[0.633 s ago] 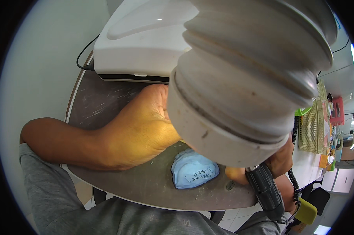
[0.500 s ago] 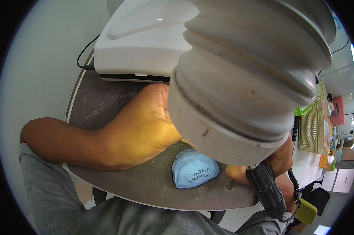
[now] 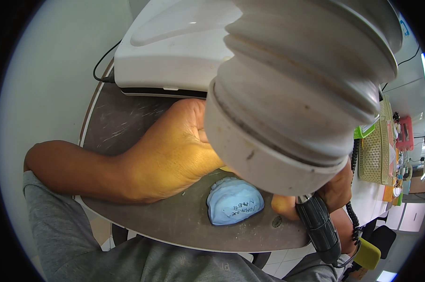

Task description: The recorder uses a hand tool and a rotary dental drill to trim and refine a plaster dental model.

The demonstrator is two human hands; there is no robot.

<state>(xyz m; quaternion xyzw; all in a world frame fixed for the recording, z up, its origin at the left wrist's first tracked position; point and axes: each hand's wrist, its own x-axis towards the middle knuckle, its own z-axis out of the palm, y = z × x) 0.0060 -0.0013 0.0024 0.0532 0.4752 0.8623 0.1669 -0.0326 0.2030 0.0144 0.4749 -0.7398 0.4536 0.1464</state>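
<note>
My left hand (image 3: 179, 152) rests over the bench with its fingers curled; their tips are behind the wide mouth of a white ribbed hose (image 3: 287, 94). What they hold is hidden, though a sliver of yellow shows beside the thumb. My right hand (image 3: 337, 190) is closed around a black rotary handpiece (image 3: 318, 228), its metal nose pointing up under the hose. The handpiece's working tip is out of sight. Between the hands, nearer me, a light blue dental plaster model (image 3: 235, 199) with handwriting on it lies on the dark bench top (image 3: 160, 223).
Behind my left hand stands a white machine housing (image 3: 165, 66) with a black cable. At right are a cream woven basket (image 3: 374, 155), a red plastic holder (image 3: 405, 133) and a coiled black cord (image 3: 354, 218). A yellow-green chair seat (image 3: 367, 254) shows at lower right.
Both hands keep nearly the same pose and place. The view has shifted very slightly, and the blue model stays where it was.
</note>
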